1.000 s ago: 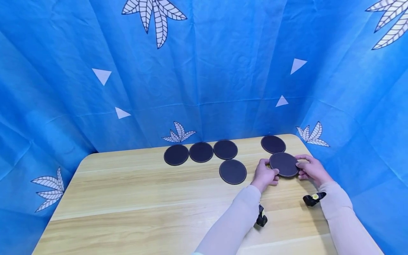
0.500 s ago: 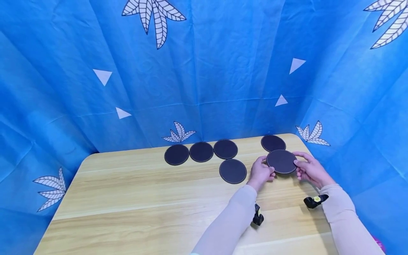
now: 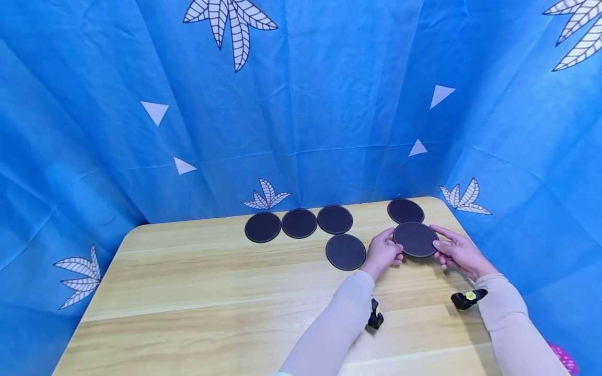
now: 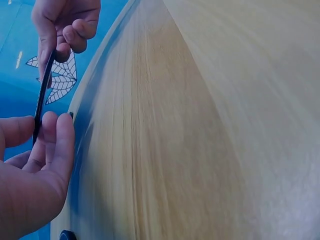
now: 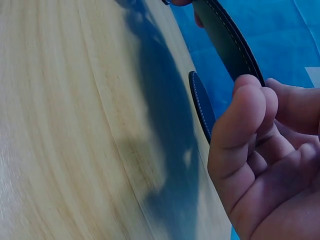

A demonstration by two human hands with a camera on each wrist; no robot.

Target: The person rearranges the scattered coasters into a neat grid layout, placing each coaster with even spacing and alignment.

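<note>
Between both hands a round black coaster (image 3: 416,239) with a stitched rim is held above the table. My left hand (image 3: 382,253) pinches its left edge, thumb on top and fingers beneath. The opposite edge is pinched by my right hand (image 3: 461,253). In the left wrist view the coaster (image 4: 44,97) appears edge-on, gripped at both ends. The right wrist view shows its underside (image 5: 222,37) and stitched edge, with a shadow on the wood below. Just behind the held one, another black coaster (image 3: 405,210) lies near the table's back right corner.
Three coasters lie in a row along the back edge: a left one (image 3: 262,227), a middle one (image 3: 299,223) and a right one (image 3: 335,219). One more coaster (image 3: 345,252) sits in front of the right one. A blue patterned curtain (image 3: 291,104) hangs behind the wooden table (image 3: 197,292).
Both hands have raised the coaster slightly and shifted it a little to the left, still pinching it at both edges. The coasters on the table have stayed in place.
</note>
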